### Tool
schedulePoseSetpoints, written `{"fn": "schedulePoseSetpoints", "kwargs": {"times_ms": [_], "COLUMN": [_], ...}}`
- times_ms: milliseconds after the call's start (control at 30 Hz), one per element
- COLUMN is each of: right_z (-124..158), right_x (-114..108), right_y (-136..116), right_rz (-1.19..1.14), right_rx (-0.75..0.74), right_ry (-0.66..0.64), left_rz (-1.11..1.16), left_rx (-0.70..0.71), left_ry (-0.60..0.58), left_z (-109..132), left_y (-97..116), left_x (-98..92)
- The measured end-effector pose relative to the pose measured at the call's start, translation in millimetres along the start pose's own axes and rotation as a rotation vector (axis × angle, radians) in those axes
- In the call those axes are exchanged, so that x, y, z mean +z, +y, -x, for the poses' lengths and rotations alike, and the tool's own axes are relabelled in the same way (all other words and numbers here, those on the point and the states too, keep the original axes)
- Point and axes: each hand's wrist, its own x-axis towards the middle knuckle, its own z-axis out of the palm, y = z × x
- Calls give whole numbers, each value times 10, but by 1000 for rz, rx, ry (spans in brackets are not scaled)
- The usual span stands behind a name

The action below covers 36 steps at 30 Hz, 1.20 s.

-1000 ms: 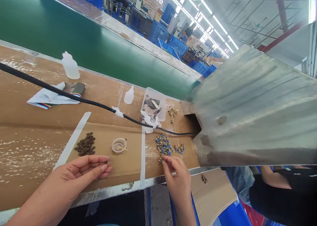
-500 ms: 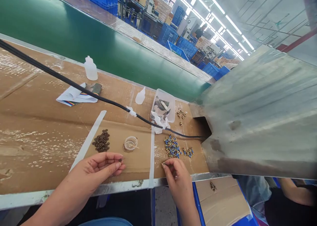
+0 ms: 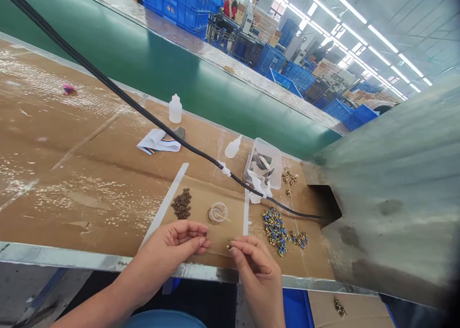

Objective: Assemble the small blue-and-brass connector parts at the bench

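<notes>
The right hand (image 3: 257, 270) is pinching a tiny brass part (image 3: 229, 246) near the tabletop's (image 3: 72, 184) front edge (the left hand (image 3: 176, 246) is holding a second tiny part (image 3: 204, 233) in curled fingertips).

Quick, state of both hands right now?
Left hand: curled, holding a small dark metal part at the fingertips.
Right hand: pinched shut on a small brass-coloured part.

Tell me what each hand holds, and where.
The left hand pinches a small dark part at its fingertips; the right hand pinches a small brass part likewise.
</notes>
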Motion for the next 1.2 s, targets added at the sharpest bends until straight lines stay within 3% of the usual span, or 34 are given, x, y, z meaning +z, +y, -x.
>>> {"fn": "schedulePoseSetpoints", "kwargs": {"times_ms": [233,533,833,1200], "right_z": [23,85,113,74], "right_x": [258,437,481,490], "right_y": [-45,-22,-36,-158], "right_rz": [-157,-94,-41,131], "right_rx": [58,79,118,18], "right_ry": [81,75,78,103], "left_rz": [-25,19,63,50], "left_rx": [46,67,62,87], "left_ry": [-30,-46,-49,-48], "left_z": [16,30,25,7], "left_y": [7,-18,-67,-113], "left_x": [-9,-3,0,-15]}}
